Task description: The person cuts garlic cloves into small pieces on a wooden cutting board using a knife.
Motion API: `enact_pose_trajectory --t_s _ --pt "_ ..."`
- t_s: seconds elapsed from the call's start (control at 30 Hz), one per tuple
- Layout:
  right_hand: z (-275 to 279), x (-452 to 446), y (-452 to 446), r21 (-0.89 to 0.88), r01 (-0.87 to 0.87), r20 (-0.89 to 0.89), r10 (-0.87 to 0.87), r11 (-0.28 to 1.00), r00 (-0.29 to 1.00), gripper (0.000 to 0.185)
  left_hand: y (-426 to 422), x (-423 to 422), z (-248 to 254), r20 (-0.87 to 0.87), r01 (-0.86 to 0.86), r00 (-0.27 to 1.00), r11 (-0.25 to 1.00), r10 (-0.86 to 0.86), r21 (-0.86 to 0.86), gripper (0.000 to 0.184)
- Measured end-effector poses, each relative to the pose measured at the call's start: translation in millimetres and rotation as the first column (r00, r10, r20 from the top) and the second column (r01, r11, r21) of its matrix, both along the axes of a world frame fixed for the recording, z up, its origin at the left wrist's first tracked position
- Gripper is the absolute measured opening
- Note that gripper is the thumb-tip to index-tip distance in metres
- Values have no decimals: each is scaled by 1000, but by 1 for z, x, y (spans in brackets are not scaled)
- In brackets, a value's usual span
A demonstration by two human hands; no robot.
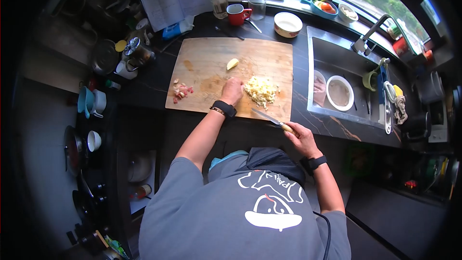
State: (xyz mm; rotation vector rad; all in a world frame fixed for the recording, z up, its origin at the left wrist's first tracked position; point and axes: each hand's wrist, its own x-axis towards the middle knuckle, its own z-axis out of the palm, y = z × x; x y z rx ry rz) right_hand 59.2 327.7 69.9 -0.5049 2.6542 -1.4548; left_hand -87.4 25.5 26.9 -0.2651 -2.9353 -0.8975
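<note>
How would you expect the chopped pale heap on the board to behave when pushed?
The chopped heap would probably spread rather than slide as one block, being many small pieces. Stray bits around its edge suggest some could scatter across the cutting board.

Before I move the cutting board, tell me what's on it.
On the cutting board: a pale wedge, a chopped yellowish heap and pinkish bits. A knife overlaps its near edge. Whatever lies beneath the heap and left hand is hidden.

From where I stand, this is a kitchen, identified by a rectangular grey metal sink (347,60), a curved grey faucet (360,45), a black veined surface (300,79) and a rectangular pale wooden cutting board (207,58).
</note>
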Motion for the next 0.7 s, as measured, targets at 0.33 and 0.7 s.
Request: enact_pose_trajectory --t_s 0.33,0.7 --pt "0 -17 -27 42 -88 132 81 995 988 31 -5 -19 42 84 -261 960 961 269 -94 17" --pt "-15 -24 -55 267 -11 171 -36 964 985 31 -25 -68 9 -155 -220 970 951 189 -219 26"
